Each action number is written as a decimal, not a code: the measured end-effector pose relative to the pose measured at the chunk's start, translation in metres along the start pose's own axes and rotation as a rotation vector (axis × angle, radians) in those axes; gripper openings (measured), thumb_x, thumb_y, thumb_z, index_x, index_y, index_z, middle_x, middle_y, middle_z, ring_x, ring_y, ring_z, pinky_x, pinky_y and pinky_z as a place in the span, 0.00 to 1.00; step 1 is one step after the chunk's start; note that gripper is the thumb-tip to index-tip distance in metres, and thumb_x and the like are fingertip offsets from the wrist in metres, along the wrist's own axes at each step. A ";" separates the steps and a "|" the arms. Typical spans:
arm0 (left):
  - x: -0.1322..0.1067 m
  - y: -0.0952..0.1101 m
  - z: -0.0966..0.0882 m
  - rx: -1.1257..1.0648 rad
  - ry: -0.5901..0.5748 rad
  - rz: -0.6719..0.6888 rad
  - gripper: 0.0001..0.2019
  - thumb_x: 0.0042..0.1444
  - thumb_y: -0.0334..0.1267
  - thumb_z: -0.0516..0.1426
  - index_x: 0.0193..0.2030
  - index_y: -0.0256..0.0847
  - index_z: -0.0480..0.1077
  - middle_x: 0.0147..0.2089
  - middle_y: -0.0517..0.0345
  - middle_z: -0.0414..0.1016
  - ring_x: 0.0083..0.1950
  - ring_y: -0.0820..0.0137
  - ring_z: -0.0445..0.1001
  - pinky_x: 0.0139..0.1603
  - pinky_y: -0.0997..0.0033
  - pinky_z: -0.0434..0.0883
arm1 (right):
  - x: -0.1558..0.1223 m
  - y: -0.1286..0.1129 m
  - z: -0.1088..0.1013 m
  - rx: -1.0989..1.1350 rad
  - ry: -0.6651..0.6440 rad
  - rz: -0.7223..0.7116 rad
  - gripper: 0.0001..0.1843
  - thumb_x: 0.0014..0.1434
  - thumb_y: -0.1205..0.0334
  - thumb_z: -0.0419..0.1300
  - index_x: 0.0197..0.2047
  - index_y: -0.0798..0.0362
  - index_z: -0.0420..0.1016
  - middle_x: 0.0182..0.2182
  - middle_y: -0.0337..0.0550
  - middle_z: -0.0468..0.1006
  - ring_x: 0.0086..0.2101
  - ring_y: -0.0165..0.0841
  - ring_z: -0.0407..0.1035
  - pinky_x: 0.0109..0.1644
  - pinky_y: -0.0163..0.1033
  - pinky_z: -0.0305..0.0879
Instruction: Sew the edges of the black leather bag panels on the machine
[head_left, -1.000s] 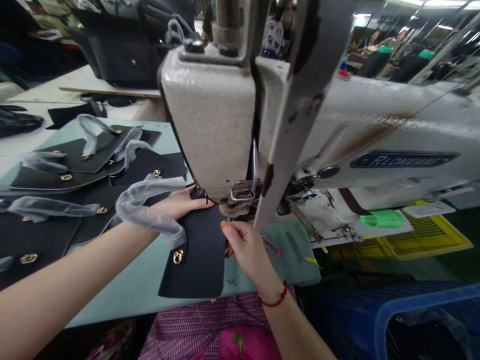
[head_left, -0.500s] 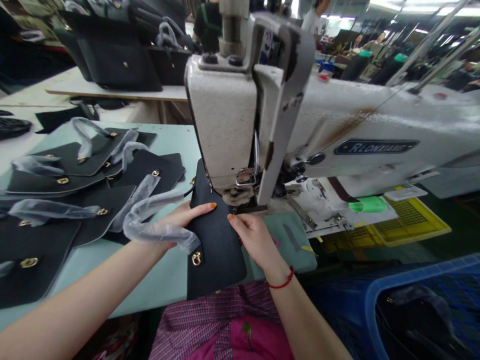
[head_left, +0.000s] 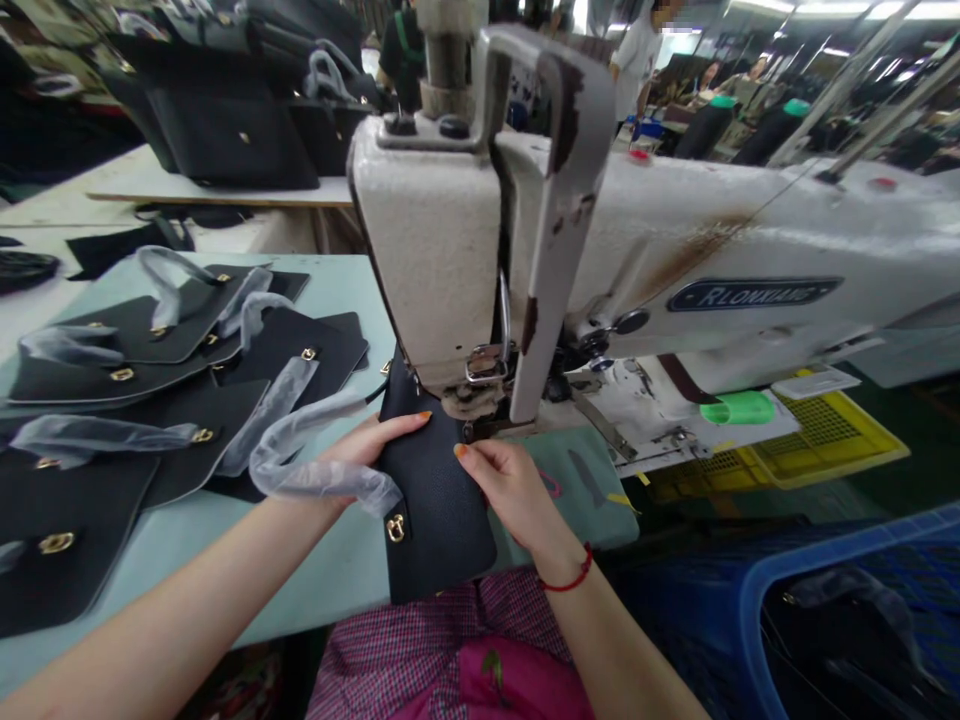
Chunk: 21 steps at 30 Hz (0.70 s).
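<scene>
A black leather bag panel [head_left: 442, 510] lies under the head of a white sewing machine [head_left: 427, 220], its right edge at the presser foot [head_left: 474, 402]. My left hand [head_left: 367, 445] grips the panel from its left side, thumb on top and the other fingers hidden beneath. On the right edge, just in front of the foot, my right hand [head_left: 506, 490] pinches the panel between thumb and fingers. A plastic-wrapped handle [head_left: 300, 480] is fixed to the panel by a gold ring fitting [head_left: 395, 527] and loops over my left hand.
More black panels [head_left: 187, 440] with wrapped handles are heaped on the pale green table [head_left: 322, 590] to the left. Black bags [head_left: 232, 130] stand on a board behind. At the right are a blue crate [head_left: 750, 600] and a yellow crate [head_left: 847, 440]. Several people work in the background.
The panel has turned slightly under the machine head, its near end swinging to the right. Both hands stay on it with the same grip. The camera view has shifted a little.
</scene>
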<state>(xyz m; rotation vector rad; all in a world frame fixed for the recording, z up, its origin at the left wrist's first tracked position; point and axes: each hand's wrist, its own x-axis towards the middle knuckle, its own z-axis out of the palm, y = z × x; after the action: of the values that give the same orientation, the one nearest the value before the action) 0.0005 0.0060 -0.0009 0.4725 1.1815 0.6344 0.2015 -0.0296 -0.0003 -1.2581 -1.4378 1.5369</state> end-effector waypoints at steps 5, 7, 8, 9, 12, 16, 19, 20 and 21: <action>0.008 -0.004 -0.008 -0.007 -0.058 0.070 0.16 0.51 0.45 0.63 0.43 0.35 0.77 0.37 0.50 0.83 0.37 0.60 0.80 0.44 0.62 0.77 | 0.003 -0.001 0.001 -0.020 0.021 -0.024 0.24 0.63 0.47 0.55 0.23 0.55 0.60 0.21 0.34 0.53 0.24 0.25 0.48 0.26 0.33 0.44; 0.010 -0.004 -0.009 -0.006 -0.065 0.093 0.17 0.50 0.46 0.64 0.42 0.36 0.77 0.38 0.50 0.83 0.40 0.56 0.81 0.47 0.58 0.76 | 0.004 -0.001 0.001 -0.029 0.030 -0.042 0.24 0.63 0.47 0.54 0.23 0.54 0.59 0.22 0.34 0.53 0.24 0.25 0.47 0.26 0.33 0.44; 0.010 -0.003 -0.009 0.001 -0.069 0.092 0.16 0.50 0.46 0.64 0.41 0.37 0.77 0.38 0.50 0.83 0.40 0.55 0.81 0.48 0.56 0.76 | 0.005 -0.001 0.002 -0.034 0.033 -0.049 0.24 0.63 0.47 0.54 0.23 0.54 0.59 0.22 0.34 0.53 0.24 0.25 0.47 0.26 0.33 0.44; 0.010 -0.001 -0.009 0.008 -0.070 0.093 0.16 0.49 0.46 0.64 0.41 0.38 0.78 0.38 0.49 0.83 0.41 0.54 0.81 0.48 0.55 0.76 | 0.006 -0.001 0.002 -0.040 0.036 -0.054 0.24 0.63 0.47 0.54 0.23 0.54 0.59 0.22 0.34 0.53 0.24 0.25 0.47 0.26 0.33 0.44; 0.010 0.002 -0.007 0.020 -0.060 0.082 0.15 0.49 0.48 0.64 0.38 0.39 0.78 0.36 0.49 0.83 0.39 0.53 0.81 0.49 0.50 0.76 | 0.009 -0.001 0.002 -0.056 0.045 -0.065 0.24 0.63 0.48 0.54 0.22 0.54 0.58 0.22 0.34 0.52 0.24 0.25 0.47 0.26 0.33 0.44; 0.011 0.005 -0.006 0.032 -0.046 0.101 0.16 0.47 0.47 0.65 0.37 0.36 0.78 0.35 0.50 0.82 0.39 0.54 0.80 0.51 0.48 0.74 | 0.011 -0.001 0.003 -0.074 0.060 -0.078 0.24 0.63 0.48 0.54 0.22 0.54 0.57 0.22 0.34 0.51 0.24 0.25 0.46 0.26 0.33 0.43; 0.011 0.006 -0.006 0.046 -0.036 0.134 0.16 0.48 0.46 0.65 0.39 0.36 0.78 0.38 0.48 0.83 0.40 0.54 0.80 0.51 0.52 0.74 | 0.011 -0.002 0.003 -0.097 0.065 -0.064 0.24 0.63 0.47 0.53 0.22 0.54 0.58 0.21 0.34 0.51 0.24 0.25 0.47 0.26 0.33 0.43; 0.010 0.007 -0.005 0.051 -0.030 0.139 0.16 0.48 0.46 0.65 0.39 0.37 0.78 0.38 0.49 0.83 0.40 0.56 0.80 0.50 0.54 0.75 | 0.011 -0.002 0.004 -0.107 0.071 -0.062 0.24 0.63 0.47 0.53 0.22 0.54 0.58 0.21 0.34 0.52 0.24 0.25 0.47 0.26 0.33 0.43; 0.009 0.008 -0.004 0.057 -0.022 0.147 0.15 0.48 0.45 0.66 0.40 0.37 0.78 0.39 0.49 0.83 0.39 0.57 0.80 0.49 0.56 0.76 | 0.011 -0.003 0.004 -0.120 0.080 -0.064 0.24 0.63 0.47 0.53 0.22 0.54 0.59 0.21 0.34 0.52 0.24 0.25 0.47 0.26 0.33 0.44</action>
<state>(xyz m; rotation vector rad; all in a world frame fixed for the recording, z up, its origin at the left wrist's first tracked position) -0.0032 0.0178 -0.0030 0.6173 1.1537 0.7213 0.1943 -0.0205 -0.0002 -1.3152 -1.5219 1.3601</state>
